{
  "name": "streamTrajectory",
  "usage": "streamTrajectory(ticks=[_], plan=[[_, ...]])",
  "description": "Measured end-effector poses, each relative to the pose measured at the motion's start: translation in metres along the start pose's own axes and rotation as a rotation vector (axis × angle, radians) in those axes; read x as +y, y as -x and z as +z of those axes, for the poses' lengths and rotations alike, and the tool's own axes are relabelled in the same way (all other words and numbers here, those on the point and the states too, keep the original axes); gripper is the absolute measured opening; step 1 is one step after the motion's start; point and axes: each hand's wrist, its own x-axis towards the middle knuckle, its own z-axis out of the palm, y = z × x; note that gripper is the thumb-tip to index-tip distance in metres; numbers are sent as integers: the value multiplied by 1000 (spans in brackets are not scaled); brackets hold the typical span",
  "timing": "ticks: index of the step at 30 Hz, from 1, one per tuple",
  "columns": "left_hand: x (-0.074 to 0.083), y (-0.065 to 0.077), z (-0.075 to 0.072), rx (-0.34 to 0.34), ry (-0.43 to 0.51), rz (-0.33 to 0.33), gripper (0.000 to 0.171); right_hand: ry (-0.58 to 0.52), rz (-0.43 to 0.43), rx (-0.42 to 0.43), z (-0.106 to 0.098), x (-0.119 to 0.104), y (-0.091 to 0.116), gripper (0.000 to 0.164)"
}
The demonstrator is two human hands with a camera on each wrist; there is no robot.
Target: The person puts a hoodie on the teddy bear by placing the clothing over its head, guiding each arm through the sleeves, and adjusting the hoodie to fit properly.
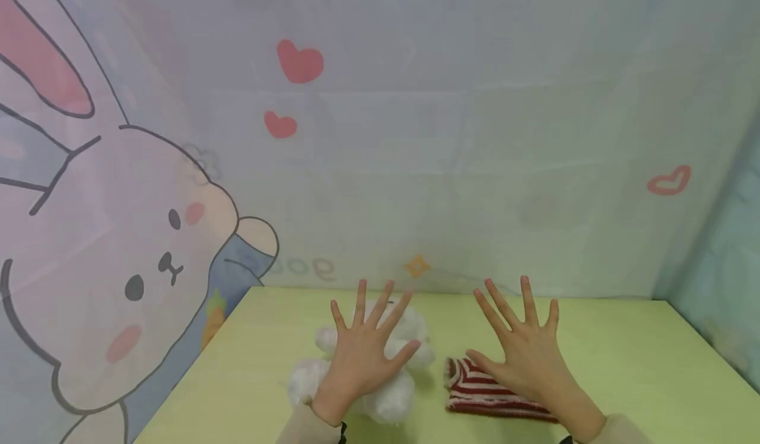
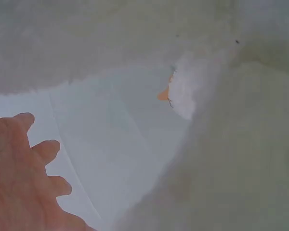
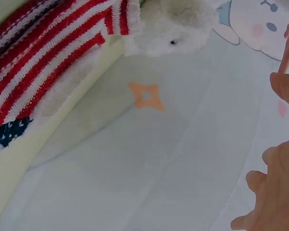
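Note:
My left hand (image 1: pixel 363 355) is spread wide with straight fingers, palm down, and overlaps a white fluffy plush toy (image 1: pixel 393 401) in the head view. Rounded limbs of the toy show around the hand; the middle is hidden. Blurred white fur (image 2: pixel 241 159) fills much of the left wrist view. My right hand (image 1: pixel 528 358), also spread, overlaps a red-and-white striped knitted garment (image 1: pixel 475 391) lying on the table. In the right wrist view the knit (image 3: pixel 53 53) shows a navy patch with white specks, and the toy's head (image 3: pixel 159 38) has a dark eye. Neither hand grips anything.
The pale yellow-green table (image 1: pixel 641 365) extends to both sides. Behind it hangs a light curtain (image 1: pixel 534 121) printed with hearts, a star and a large cartoon rabbit (image 1: pixel 119 233). Another light-blue cloth (image 1: pixel 733 266) hangs along the right side.

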Motion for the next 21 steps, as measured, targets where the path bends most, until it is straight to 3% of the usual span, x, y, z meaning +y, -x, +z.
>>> streamTrajectory(ticks=[6,14,21], plan=[[0,3,-8,-46,5,19,65,-2,-25,-31,-1,6,3,84],[3,11,-31,-109,9,23,59,-28,-61,-52,-3,16,14,79],[22,16,-50,-80,144,37,56,-67,-67,-60,-3,31,25,75]])
